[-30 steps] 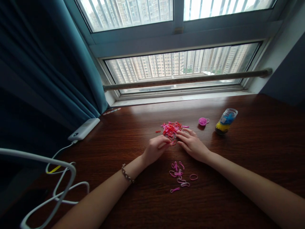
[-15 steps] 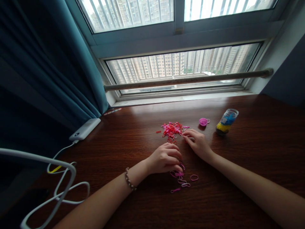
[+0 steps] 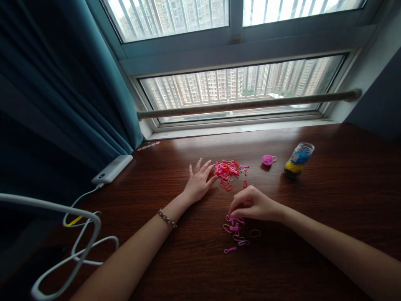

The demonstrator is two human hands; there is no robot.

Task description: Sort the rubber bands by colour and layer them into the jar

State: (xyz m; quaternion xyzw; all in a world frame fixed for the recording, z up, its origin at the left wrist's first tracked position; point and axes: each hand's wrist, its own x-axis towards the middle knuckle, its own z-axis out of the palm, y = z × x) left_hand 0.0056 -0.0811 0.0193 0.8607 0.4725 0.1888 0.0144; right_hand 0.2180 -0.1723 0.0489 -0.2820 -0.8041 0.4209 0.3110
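A heap of red and pink small rubber bands (image 3: 228, 169) lies on the dark wooden desk (image 3: 328, 200). My left hand (image 3: 198, 180) is open with fingers spread, its fingertips at the heap's left edge. Nearer me lies a small group of pink bands (image 3: 235, 234). My right hand (image 3: 250, 205) hovers right over that group, fingers pinched downward at its top. Whether a band is between those fingertips I cannot make out.
A pink lid (image 3: 267, 159) and an open jar (image 3: 298, 159) with blue and yellow bands stand to the right of the heap. A white power bank (image 3: 112, 169) with white cables (image 3: 78, 242) sits at the left by the teal curtain (image 3: 62, 83). The window sill runs along the back.
My left hand went from the near pink group back up to the heap and opened out. My right hand came from the heap down to the pink group, pinched.
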